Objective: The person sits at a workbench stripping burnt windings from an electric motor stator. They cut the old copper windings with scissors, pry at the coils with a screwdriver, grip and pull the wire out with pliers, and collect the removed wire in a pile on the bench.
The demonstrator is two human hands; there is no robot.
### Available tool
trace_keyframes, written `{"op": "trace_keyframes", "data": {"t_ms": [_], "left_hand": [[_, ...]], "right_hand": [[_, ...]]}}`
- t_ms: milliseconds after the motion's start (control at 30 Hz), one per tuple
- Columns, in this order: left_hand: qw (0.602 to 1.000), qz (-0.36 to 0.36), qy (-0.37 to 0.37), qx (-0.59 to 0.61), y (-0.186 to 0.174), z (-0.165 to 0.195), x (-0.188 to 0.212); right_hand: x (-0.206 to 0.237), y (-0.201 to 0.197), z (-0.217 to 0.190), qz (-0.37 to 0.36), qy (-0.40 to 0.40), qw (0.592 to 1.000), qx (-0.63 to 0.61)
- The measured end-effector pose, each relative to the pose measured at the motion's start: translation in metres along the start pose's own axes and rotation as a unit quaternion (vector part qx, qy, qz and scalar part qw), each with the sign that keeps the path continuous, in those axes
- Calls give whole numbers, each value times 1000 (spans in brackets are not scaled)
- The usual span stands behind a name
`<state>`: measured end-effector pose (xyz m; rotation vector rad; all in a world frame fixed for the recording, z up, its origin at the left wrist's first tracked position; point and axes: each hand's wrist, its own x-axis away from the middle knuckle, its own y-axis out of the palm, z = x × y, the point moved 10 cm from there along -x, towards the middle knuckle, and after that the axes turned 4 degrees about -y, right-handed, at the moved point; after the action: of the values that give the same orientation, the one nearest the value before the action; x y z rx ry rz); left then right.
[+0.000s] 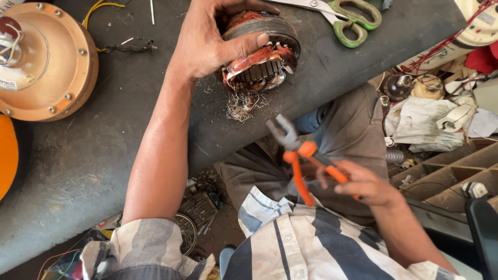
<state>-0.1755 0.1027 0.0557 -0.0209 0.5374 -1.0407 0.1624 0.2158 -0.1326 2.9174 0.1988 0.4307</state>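
My left hand (207,39) grips a round motor stator (264,57) with copper windings, holding it tilted on the dark workbench (78,166). Loose strands of copper wire (241,106) hang from its lower edge. My right hand (360,184) holds orange-handled pliers (298,155) below the bench edge, over my lap. The grey jaws point up toward the stator and stand a short way apart from it.
A tan round fan motor housing (44,59) lies at the bench's left. Green-handled scissors (347,18) rest at the far edge. Clutter of parts, cloth and wooden compartments (446,171) fills the right side. Scrap lies on the floor under the bench.
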Motion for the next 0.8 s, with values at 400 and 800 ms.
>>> {"op": "trace_keyframes", "data": {"t_ms": [400, 800], "left_hand": [[997, -55, -46, 6, -10, -9, 4], [995, -24, -81, -60, -27, -27, 11]], "right_hand": [[-36, -32, -176, 267, -111, 778, 558], [-103, 77, -237, 209, -337, 701, 594]]}}
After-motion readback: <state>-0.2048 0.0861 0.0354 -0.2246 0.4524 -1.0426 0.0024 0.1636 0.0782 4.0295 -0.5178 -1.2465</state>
